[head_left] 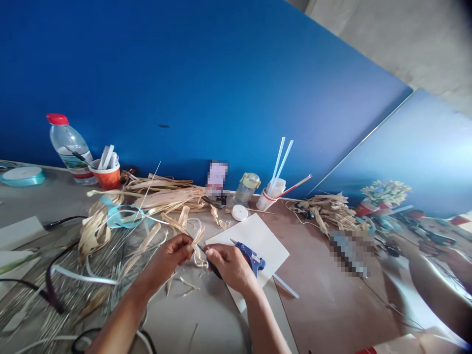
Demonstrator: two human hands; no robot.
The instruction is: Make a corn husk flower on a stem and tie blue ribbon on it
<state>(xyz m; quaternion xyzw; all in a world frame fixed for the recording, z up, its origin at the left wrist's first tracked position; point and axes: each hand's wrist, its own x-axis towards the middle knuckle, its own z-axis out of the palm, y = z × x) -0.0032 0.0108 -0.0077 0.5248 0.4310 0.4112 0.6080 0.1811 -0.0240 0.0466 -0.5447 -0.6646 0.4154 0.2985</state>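
My left hand (180, 250) is closed in a pinch on a small strip of pale dried corn husk (198, 239), which sticks up past the fingertips. Close beside it, my right hand (230, 265) is closed around what looks like scissors (215, 270). Their dark blades run toward the husk, and most of the handle is hidden by the fingers. Curled husk pieces and a white loop hang just below the blades. Right of my right hand, a blue glue gun (250, 258) lies on a white sheet (271, 248).
Thin wires (110, 260) and white cords cover the left side. Behind lie a husk bundle (169, 191), a red cup (106, 176), a bottle (70, 152), a jar (246, 189) and a cup with glue sticks (267, 199). Another person's arm (438, 280) is at the right.
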